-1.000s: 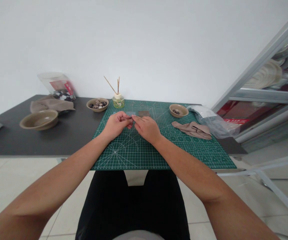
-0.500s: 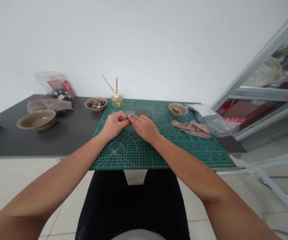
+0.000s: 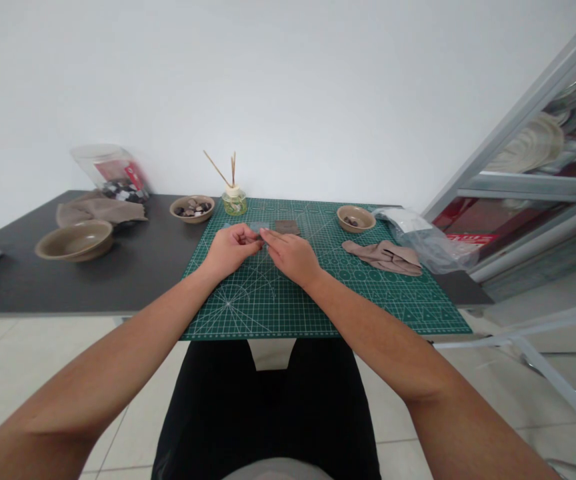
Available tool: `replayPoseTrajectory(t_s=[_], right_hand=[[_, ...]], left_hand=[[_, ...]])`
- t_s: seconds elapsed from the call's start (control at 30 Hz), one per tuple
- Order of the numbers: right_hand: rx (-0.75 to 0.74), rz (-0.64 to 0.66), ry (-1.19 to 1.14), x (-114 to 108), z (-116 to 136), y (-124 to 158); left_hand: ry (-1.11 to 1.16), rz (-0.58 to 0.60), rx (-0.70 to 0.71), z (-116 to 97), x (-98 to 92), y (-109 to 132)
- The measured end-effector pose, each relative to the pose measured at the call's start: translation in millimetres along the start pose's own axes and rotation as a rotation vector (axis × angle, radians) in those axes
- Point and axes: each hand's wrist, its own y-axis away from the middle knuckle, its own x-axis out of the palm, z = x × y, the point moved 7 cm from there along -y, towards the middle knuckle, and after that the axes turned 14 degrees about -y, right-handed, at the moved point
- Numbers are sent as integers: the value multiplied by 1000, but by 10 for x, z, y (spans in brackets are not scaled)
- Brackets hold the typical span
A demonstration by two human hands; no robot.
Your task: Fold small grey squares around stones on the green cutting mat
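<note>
My left hand [image 3: 231, 250] and my right hand [image 3: 292, 255] meet above the green cutting mat [image 3: 313, 307], fingertips nearly touching. My left thumb and index finger pinch a small dark piece [image 3: 261, 237], possibly a stone; most of it is covered. The closed fingers of my right hand press toward this piece from the other side, and what they grip is hidden. Just behind my hands lie a brown square piece [image 3: 287, 227] and a clear, pale flat item [image 3: 258, 225], partly covered.
Left stand a bowl of stones [image 3: 193, 212], a tan bowl [image 3: 74, 241], a crumpled cloth [image 3: 101, 208], a clear jar [image 3: 111, 173] and a reed diffuser [image 3: 235, 200]. Right are a bowl with a few dark stones [image 3: 357, 220], a brown cloth [image 3: 385, 257] and a plastic bag [image 3: 431, 240].
My fingertips have parted slightly, so the small dark piece shows between them. My right fingers have shifted a little to the right. The objects on the table stay put.
</note>
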Motion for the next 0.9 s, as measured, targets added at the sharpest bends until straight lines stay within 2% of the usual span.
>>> replayPoseTrajectory(t_s=[0.1, 0.3, 0.53, 0.67, 0.77, 0.9], right_hand=[[-8, 19, 9, 20, 19, 2], [-1, 4, -12, -5, -1, 2], [-2, -4, -24, -2, -12, 5], [-42, 26, 1, 23, 31, 6], [-52, 45, 20, 39, 37, 5], [-64, 41, 21, 46, 42, 1]], left_hand=[[-34, 32, -16, -9, 12, -1], [130, 39, -63, 50, 46, -6], [209, 50, -61, 90, 74, -13], [121, 99, -23, 71, 80, -11], [33, 78, 24, 25, 47, -8], [67, 90, 38, -12, 54, -5]])
